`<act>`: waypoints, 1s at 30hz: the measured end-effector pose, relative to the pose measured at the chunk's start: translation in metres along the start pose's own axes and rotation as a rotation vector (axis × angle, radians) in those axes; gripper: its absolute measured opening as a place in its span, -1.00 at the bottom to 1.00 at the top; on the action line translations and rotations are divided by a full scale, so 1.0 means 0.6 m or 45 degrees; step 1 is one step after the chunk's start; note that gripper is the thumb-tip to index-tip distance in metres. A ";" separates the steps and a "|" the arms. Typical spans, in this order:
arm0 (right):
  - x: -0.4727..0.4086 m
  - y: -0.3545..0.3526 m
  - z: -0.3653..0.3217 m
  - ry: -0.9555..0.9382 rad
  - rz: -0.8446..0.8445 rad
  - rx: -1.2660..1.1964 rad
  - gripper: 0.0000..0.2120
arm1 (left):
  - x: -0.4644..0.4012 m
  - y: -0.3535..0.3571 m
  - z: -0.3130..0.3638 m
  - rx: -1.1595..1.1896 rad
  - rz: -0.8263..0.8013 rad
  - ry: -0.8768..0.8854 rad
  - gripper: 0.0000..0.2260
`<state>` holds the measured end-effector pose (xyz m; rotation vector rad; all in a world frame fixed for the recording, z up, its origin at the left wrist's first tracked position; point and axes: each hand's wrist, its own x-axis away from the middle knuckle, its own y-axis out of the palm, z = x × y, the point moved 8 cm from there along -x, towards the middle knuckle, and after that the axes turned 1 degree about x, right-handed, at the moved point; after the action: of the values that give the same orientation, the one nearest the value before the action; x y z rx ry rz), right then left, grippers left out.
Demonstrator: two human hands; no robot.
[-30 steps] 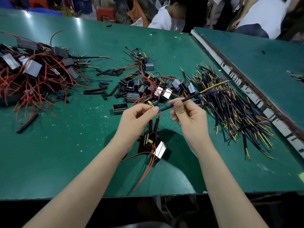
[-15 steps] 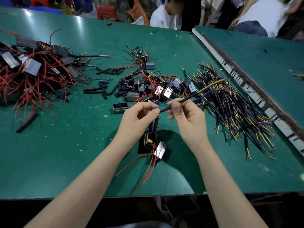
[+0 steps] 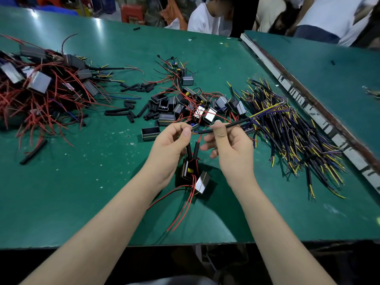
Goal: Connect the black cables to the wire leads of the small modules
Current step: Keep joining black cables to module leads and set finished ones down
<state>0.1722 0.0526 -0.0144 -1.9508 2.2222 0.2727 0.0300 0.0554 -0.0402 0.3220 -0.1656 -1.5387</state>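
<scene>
Above the green table [image 3: 86,182], the right hand [image 3: 232,153] pinches a black cable [image 3: 226,126] while the left hand [image 3: 170,149] pinches a module's [image 3: 190,171] wire leads [image 3: 192,131].

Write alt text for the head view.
Over a green table, the right hand pinches a black cable toward wire leads pinched by the left hand, a small module hanging below. Piles of cables and modules flank them.

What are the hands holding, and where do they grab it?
The right hand pinches a black cable near its stripped end. The left hand pinches the thin wire leads of a small module hanging below.
</scene>
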 end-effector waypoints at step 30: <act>0.010 -0.003 -0.036 -0.346 0.062 0.102 -0.93 | 0.014 0.008 0.024 -0.498 0.033 0.255 -0.91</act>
<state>0.1730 0.0412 0.0049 -1.7070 2.0739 0.4216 0.0306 0.0458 -0.0259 0.1597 0.2850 -1.4659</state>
